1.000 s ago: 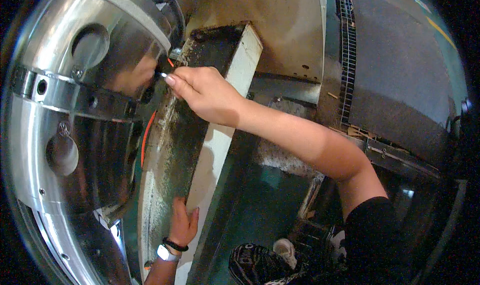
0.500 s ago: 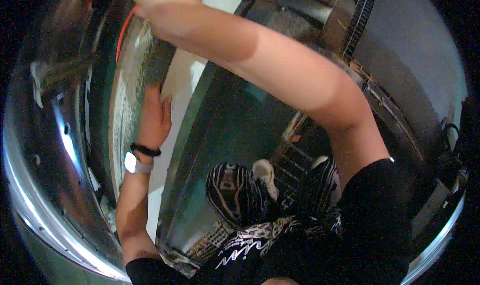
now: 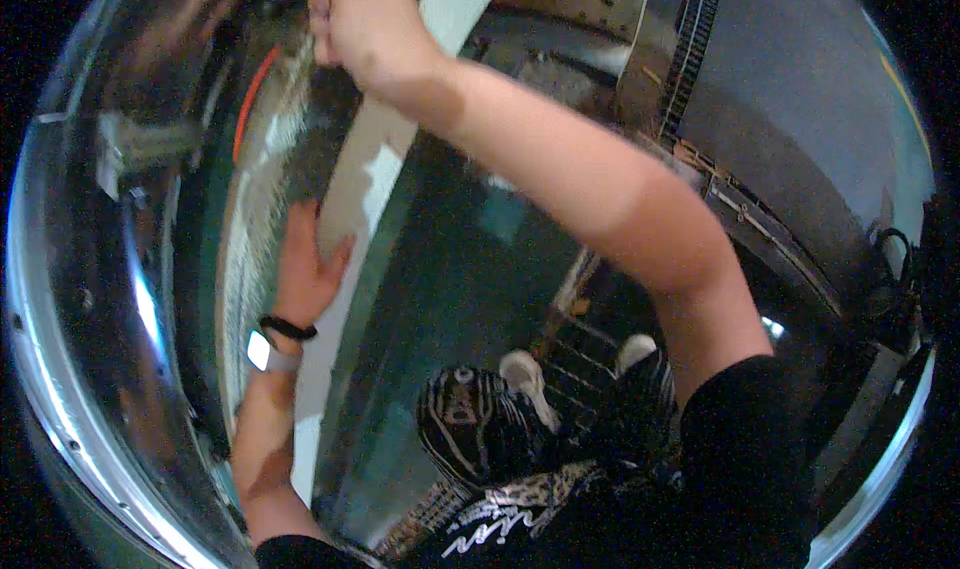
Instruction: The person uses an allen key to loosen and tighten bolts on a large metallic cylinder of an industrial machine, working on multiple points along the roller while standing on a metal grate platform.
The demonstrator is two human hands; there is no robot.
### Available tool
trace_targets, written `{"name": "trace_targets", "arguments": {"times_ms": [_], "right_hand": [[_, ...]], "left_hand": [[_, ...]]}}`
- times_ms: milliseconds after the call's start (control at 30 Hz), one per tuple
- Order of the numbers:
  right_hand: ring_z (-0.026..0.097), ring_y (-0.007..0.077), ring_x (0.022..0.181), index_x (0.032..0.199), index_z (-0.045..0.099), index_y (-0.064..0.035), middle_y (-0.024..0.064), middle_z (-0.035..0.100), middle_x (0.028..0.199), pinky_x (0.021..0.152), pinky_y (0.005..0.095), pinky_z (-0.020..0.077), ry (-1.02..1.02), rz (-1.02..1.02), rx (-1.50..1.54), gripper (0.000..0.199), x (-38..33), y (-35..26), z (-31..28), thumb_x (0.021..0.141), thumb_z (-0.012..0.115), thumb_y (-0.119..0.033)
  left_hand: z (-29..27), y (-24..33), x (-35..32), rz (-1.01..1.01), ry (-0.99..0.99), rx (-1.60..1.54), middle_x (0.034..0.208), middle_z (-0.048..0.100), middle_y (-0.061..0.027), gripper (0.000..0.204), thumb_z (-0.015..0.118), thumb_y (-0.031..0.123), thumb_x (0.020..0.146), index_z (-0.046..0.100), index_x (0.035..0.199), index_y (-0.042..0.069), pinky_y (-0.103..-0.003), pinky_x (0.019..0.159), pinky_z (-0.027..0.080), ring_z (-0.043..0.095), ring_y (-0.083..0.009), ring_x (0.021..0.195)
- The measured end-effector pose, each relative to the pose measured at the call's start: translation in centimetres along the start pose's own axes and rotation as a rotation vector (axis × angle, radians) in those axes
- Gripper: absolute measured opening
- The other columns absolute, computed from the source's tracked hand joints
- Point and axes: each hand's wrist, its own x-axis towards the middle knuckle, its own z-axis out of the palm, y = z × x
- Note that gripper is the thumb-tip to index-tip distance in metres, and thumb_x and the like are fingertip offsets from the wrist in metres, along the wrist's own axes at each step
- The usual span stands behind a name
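My left hand (image 3: pixel 312 274) lies stretched out with its thumb spread, at the edge of a long pale strip (image 3: pixel 345 174) and the rough, fibrous greyish surface (image 3: pixel 250 219) beside it. On that wrist are a black band (image 3: pixel 288 327) and a watch (image 3: pixel 262 349). My right hand (image 3: pixel 375 24) reaches across to the far left, above the far part of the strip, with its fingers curled in. What those fingers hold, if anything, is hidden. A thin orange-red strip (image 3: pixel 250 104) curves along the rough surface, left of my right hand.
Left of the rough surface is a dark glossy panel (image 3: pixel 150 229) with reflections. A black toothed chain (image 3: pixel 692 54) runs at the far right beside a grey surface (image 3: pixel 790 99). My shoes (image 3: pixel 525 379) are near a dark grating (image 3: pixel 590 344) below.
More of my right hand has come into view, with its curled fingers showing. My left hand sits a little nearer, its thumb farther apart. The whole view has shifted slightly.
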Motion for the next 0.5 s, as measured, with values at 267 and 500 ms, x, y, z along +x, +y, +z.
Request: {"name": "trace_targets", "arguments": {"times_ms": [267, 500], "right_hand": [[0.042, 0.0116, 0.054, 0.088, 0.048, -0.0067, -0.0001, 0.044, 0.066, 0.043, 0.0249, 0.0355, -0.110, 0.048, 0.023, 0.017, -0.2, 0.6, -1.3, 0.094, 0.043, -0.022], [0.056, 0.0322, 0.067, 0.080, 0.057, -0.0034, 0.0164, 0.058, 0.071, 0.062, 0.0399, 0.0441, -0.219, -0.336, -0.729, 0.029, 5.0, -2.3, -8.1, 0.088, 0.047, -0.030]], "left_hand": [[-0.5, 0.9, -0.3, 0.088, 0.025, -0.025, 0.113, 0.044, -0.0260, 0.057, 0.065, 0.017, 0.075, 0.038, 0.120, -0.006, -0.043, 0.092, 0.037, 0.044, -0.0421, 0.105], [-2.0, 3.0, 1.9, -0.049, -0.128, -0.133, 0.112, 0.043, -0.0262, 0.061, 0.068, 0.015, 0.072, 0.035, 0.119, -0.007, -0.042, 0.089, 0.037, 0.044, -0.0413, 0.104]]}}
